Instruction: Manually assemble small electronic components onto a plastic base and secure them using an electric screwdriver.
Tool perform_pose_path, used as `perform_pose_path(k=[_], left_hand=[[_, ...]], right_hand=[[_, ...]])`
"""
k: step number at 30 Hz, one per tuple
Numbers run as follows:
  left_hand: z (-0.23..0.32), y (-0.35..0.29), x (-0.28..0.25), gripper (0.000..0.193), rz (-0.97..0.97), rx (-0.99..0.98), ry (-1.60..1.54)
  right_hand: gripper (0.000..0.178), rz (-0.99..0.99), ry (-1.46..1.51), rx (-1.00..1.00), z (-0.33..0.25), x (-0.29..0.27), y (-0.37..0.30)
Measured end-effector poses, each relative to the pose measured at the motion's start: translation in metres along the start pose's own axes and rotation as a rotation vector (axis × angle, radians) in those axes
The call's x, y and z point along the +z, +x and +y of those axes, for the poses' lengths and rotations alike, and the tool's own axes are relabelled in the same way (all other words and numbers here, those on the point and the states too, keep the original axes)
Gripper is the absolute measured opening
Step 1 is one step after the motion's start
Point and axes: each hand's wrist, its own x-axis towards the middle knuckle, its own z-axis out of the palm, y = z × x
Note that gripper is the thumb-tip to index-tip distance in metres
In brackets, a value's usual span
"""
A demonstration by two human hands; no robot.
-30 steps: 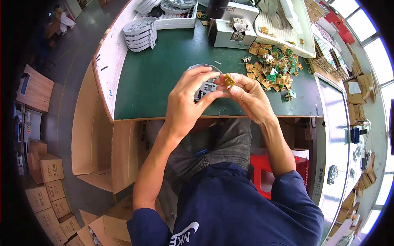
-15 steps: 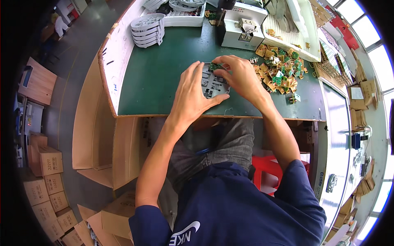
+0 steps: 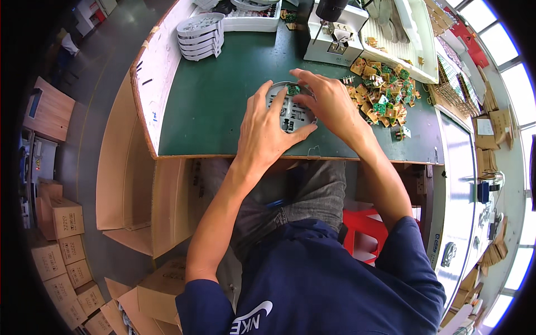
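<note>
A round grey plastic tray [image 3: 290, 109] with several small pockets lies on the green table mat [image 3: 223, 100]. My left hand [image 3: 267, 131] rests on its left side with fingers spread, holding it down. My right hand [image 3: 329, 103] sits over the tray's upper right, its fingertips pressing a small green circuit board [image 3: 294, 89] against the tray's top edge. Most of the tray is hidden under both hands.
A heap of small green and tan circuit boards [image 3: 382, 100] lies right of the tray. A stack of grey trays [image 3: 200, 36] stands at the back left, a white machine [image 3: 335, 33] behind. Cardboard boxes [image 3: 61, 223] line the floor left; a red stool [image 3: 365, 234] is below.
Both hands came down from above the table's front edge onto the mat. The tray and the small board now lie on the table under them.
</note>
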Motion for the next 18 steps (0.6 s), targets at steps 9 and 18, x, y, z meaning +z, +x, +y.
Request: perform_pose_path(k=[9,18], left_hand=[[0.000,-0.001,0.002,0.080,0.016,0.019,0.034],[-0.004,-0.002,0.003,0.081,0.030,0.032,-0.004]], right_hand=[[0.027,0.113,-0.087,-0.191,0.011,0.007,-0.023],[0.030,0.038,-0.133,-0.165,0.007,0.001,-0.021]])
